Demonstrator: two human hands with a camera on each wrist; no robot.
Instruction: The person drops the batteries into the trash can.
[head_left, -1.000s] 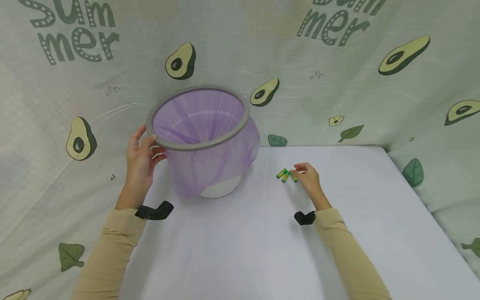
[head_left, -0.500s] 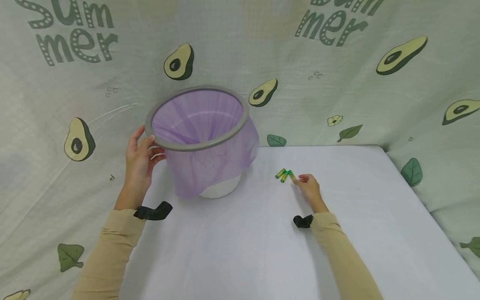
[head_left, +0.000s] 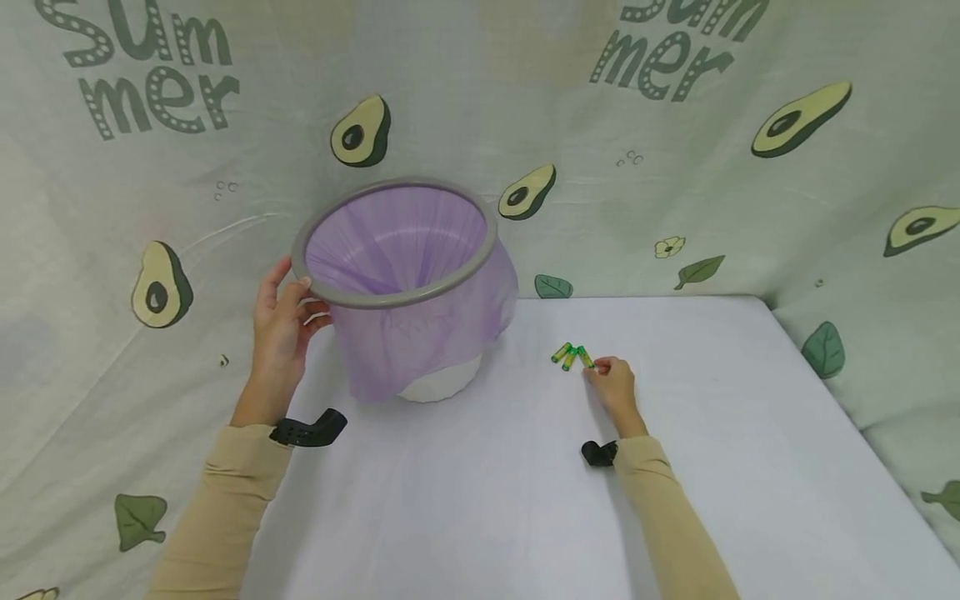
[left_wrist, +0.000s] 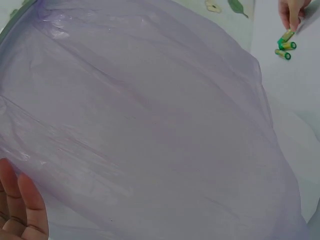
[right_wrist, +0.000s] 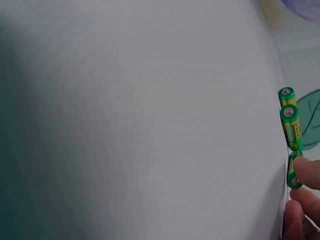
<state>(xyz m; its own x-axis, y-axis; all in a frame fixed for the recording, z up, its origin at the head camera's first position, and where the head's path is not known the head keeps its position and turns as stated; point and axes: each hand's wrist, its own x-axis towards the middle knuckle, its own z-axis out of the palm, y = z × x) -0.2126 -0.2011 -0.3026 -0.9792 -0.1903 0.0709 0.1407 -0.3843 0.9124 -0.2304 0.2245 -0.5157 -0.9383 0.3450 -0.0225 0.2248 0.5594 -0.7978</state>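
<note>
A white trash bin is lined with a purple bag, folded out over its sides under a grey rim ring. My left hand grips the left side of the rim, thumb on the ring and other fingers around the outside; in the left wrist view a few of its fingers show beside the bag. Three green-and-yellow batteries lie together on the table. My right hand pinches the near end of the rightmost battery between thumb and forefinger.
The white table ends at a back edge, behind which hangs a pale green cloth printed with avocados and leaves. The bin stands left of the batteries, near that cloth. A black wrist camera sits at the left cuff.
My right hand has come down and slightly toward me, its fingers closing on the rightmost battery, which has shifted a little. The left hand stays on the rim.
</note>
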